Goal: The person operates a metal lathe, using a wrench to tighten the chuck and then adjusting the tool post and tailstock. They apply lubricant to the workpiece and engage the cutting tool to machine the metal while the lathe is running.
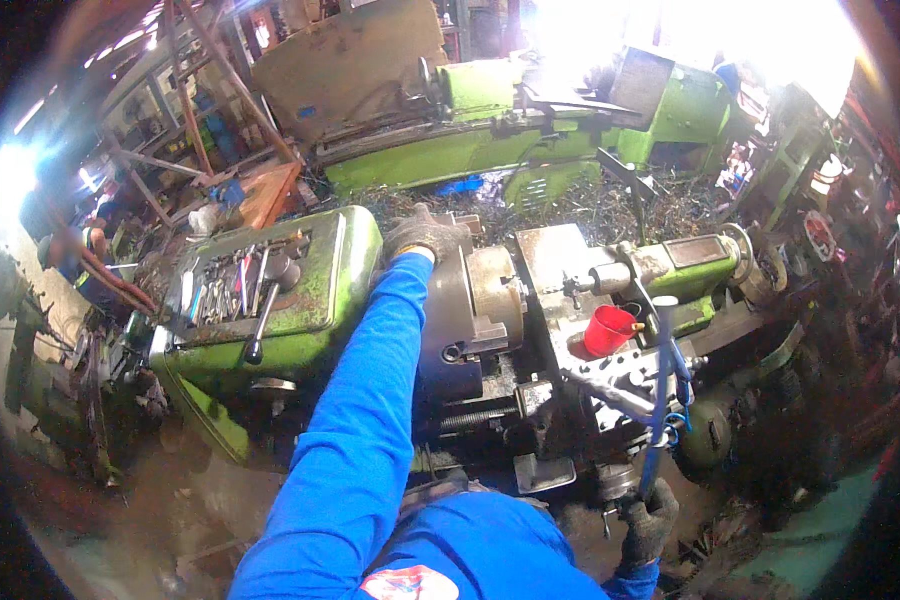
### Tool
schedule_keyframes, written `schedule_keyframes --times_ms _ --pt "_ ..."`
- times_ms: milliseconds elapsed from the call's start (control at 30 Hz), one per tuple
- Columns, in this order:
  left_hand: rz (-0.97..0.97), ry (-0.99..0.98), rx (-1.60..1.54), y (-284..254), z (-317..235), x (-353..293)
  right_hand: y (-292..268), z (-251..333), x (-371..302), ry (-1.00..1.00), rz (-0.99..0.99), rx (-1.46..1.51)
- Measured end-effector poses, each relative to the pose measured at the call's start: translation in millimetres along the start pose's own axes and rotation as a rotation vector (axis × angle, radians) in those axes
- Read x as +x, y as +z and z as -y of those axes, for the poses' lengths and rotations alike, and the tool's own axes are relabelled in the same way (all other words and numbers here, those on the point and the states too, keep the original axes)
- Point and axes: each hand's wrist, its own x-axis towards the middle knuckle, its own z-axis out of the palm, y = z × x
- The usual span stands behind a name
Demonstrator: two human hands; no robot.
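Observation:
My left hand (428,236), in a grey work glove, rests on the top of a large metal lathe chuck (448,325); its fingers look spread over the rim. A round metal workpiece (496,295) sits at the chuck's right face, between the jaws. Low on the right, my gloved right hand (650,522) is closed round the lower end of a long blue bar (660,400) that stands nearly upright, its pale top end beside the tailstock. A small crank handle (610,515) lies just left of that hand. A red cup (608,330) stands on the carriage.
Many small tools lie on the green headstock (355,260), where a black-knobbed lever (262,325) juts out in front. The tailstock (670,268) and its handwheel (738,250) are at right. Metal shavings (570,212) heap behind, before another green lathe (470,150). A person (80,265) is at far left.

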Motion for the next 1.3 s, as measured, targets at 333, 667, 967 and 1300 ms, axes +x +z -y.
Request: schedule_keyframes --times_ms 333,667,967,1300 --pt "-0.04 -0.016 -0.019 5 -4 -23 30 41 36 -0.184 -0.01 -0.027" --pt "-0.452 0.317 -0.181 45 24 -96 54 59 80 -0.461 0.105 -0.328" --pt "-0.432 0.235 -0.318 83 53 -173 70 88 120 -0.668 0.081 -0.534" --pt "-0.482 0.346 -0.494 131 116 -206 66 89 100 -0.378 0.157 -0.25"
